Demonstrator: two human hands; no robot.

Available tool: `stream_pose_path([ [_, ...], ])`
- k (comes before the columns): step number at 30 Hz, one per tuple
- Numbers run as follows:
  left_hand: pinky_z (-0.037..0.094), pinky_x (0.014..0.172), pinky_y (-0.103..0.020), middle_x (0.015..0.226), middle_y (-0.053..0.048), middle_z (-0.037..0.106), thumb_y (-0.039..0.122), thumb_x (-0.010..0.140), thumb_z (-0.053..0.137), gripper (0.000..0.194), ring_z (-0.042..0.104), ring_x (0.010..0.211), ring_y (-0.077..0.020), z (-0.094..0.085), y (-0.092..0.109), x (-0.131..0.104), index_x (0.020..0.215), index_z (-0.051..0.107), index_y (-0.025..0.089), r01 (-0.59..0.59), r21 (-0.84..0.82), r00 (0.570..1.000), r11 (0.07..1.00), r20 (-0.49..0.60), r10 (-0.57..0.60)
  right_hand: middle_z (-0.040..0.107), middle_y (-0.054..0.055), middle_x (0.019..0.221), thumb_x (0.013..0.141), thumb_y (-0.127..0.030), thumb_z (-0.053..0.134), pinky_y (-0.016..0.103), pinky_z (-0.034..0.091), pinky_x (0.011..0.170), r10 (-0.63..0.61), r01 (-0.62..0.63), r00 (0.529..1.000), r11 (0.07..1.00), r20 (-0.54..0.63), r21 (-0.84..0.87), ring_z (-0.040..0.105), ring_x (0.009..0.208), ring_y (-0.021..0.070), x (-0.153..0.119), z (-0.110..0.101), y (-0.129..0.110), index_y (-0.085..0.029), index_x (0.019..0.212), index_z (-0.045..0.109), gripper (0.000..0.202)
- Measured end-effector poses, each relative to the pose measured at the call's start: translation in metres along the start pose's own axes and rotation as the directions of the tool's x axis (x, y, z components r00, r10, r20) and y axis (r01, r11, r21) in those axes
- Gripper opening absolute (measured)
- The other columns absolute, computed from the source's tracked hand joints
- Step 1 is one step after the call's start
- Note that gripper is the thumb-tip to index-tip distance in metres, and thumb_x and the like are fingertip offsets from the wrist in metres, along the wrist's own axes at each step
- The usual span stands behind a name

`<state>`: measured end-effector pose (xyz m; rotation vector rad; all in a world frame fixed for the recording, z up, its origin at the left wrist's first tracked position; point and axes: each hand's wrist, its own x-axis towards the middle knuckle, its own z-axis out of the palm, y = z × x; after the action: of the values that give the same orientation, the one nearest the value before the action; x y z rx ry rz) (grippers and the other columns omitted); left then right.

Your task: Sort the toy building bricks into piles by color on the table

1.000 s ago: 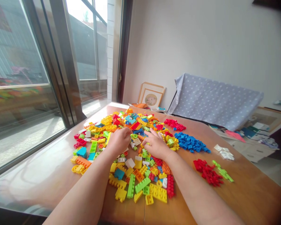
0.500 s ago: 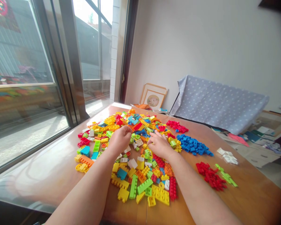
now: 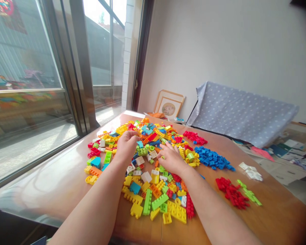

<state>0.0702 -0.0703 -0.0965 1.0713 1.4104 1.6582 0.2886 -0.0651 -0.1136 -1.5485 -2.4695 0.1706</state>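
Observation:
A wide heap of mixed toy building bricks [image 3: 142,152] covers the middle of the table. Over its left-centre part is my left hand [image 3: 126,145], its bent fingers and thumb slightly apart, with no brick visible between them. A green brick [image 3: 142,151] lies just to its right. My right hand [image 3: 171,158] hovers palm-down over the right-centre of the heap, fingers spread, and no held piece shows. Its palm side and the bricks beneath are hidden. Nearer me lie a yellow plate brick [image 3: 176,211] and long green bricks [image 3: 160,201].
Sorted piles lie to the right: blue bricks [image 3: 214,158], red bricks [image 3: 232,193], white bricks [image 3: 251,171], light-green bricks [image 3: 249,193] and farther red bricks [image 3: 195,137]. A glass window [image 3: 22,51] borders the table on the left. A dotted cloth [image 3: 242,109] hangs behind.
My left hand has moved left across the heap and its fingers have loosened. My right hand has shifted slightly left over the bricks. The camera view has turned a little left.

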Motion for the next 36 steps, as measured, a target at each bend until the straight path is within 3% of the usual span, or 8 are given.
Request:
stream_pose_path([
  [7,0.043,0.062,-0.024,0.088,-0.007,0.074,0.022,0.068,0.063,0.032,0.061,0.068,-0.0133,-0.004,-0.002,0.006,0.099,0.07,0.015,0.047,-0.227,0.996,0.973,-0.058,-0.061,0.069,0.004,0.128,0.089,-0.024,0.057,0.042,0.034,0.109,-0.044,0.045,0.989,0.999,-0.139,0.002,0.053,0.124,0.0246,0.006,0.0,-0.011,-0.027,0.097,0.076,0.02],
  [10,0.038,0.056,-0.022,0.087,-0.007,0.074,0.022,0.066,0.065,0.034,0.058,0.063,-0.0114,-0.006,-0.003,0.009,0.099,0.069,0.015,0.075,-0.301,0.991,0.951,-0.079,-0.103,0.072,0.003,0.112,0.091,-0.024,0.055,0.038,0.04,0.096,-0.029,0.028,0.989,1.0,-0.147,-0.008,0.057,0.108,0.0237,0.006,-0.002,-0.015,-0.029,0.1,0.075,0.023],
  [13,0.033,0.052,-0.021,0.086,-0.006,0.073,0.023,0.066,0.065,0.036,0.056,0.059,-0.0101,-0.007,-0.004,0.011,0.101,0.068,0.015,0.09,-0.342,0.988,0.935,-0.091,-0.128,0.072,0.003,0.107,0.089,-0.023,0.055,0.04,0.04,0.093,0.006,-0.014,0.991,0.998,-0.136,-0.06,0.056,0.109,0.0256,0.003,-0.004,-0.013,-0.029,0.098,0.076,0.023],
  [17,0.031,0.051,-0.022,0.087,-0.006,0.073,0.024,0.064,0.066,0.037,0.056,0.058,-0.0099,-0.008,-0.006,0.013,0.1,0.066,0.016,0.103,-0.369,0.988,0.924,-0.071,-0.139,0.068,0.003,0.127,0.084,-0.022,0.06,0.045,0.035,0.105,-0.043,0.042,0.999,0.997,-0.021,-0.071,0.051,0.124,0.0274,0.0,-0.006,-0.007,-0.03,0.092,0.077,0.021],
  [21,0.031,0.051,-0.022,0.088,-0.007,0.073,0.024,0.062,0.067,0.036,0.056,0.059,-0.0097,-0.009,-0.007,0.014,0.097,0.066,0.017,0.101,-0.383,0.989,0.918,-0.064,-0.135,0.055,0.002,0.15,0.083,-0.024,0.062,0.056,0.016,0.119,-0.084,0.09,0.994,0.992,0.067,-0.092,0.035,0.145,0.032,0.0,-0.006,-0.004,-0.028,0.09,0.079,0.019],
  [29,0.03,0.049,-0.021,0.085,-0.007,0.073,0.024,0.062,0.068,0.034,0.054,0.057,-0.0091,-0.008,-0.003,0.012,0.095,0.067,0.016,0.111,-0.401,0.987,0.909,-0.064,-0.149,0.052,0.003,0.154,0.085,-0.022,0.058,0.064,0.006,0.12,-0.009,0.021,0.995,0.993,0.104,-0.115,0.028,0.152,0.0333,0.005,-0.009,0.002,-0.029,0.092,0.081,0.025],
  [33,0.03,0.05,-0.02,0.083,-0.007,0.072,0.024,0.063,0.068,0.033,0.053,0.058,-0.0094,-0.007,-0.005,0.012,0.094,0.068,0.016,0.098,-0.385,0.988,0.918,-0.069,-0.135,0.05,0.003,0.156,0.09,-0.038,0.061,0.065,0.004,0.12,-0.031,0.041,0.993,0.995,0.115,-0.088,0.026,0.152,0.0353,0.003,-0.009,-0.002,-0.028,0.087,0.08,0.021],
  [36,0.032,0.051,-0.021,0.084,-0.007,0.073,0.025,0.065,0.067,0.032,0.054,0.058,-0.0098,-0.006,-0.007,0.012,0.095,0.069,0.016,0.079,-0.351,0.993,0.933,-0.056,-0.105,0.048,0.005,0.157,0.083,-0.05,0.071,0.066,0.0,0.12,-0.065,0.078,0.989,0.993,0.131,-0.092,0.021,0.153,0.0386,0.003,-0.007,-0.007,-0.027,0.084,0.079,0.024],
])
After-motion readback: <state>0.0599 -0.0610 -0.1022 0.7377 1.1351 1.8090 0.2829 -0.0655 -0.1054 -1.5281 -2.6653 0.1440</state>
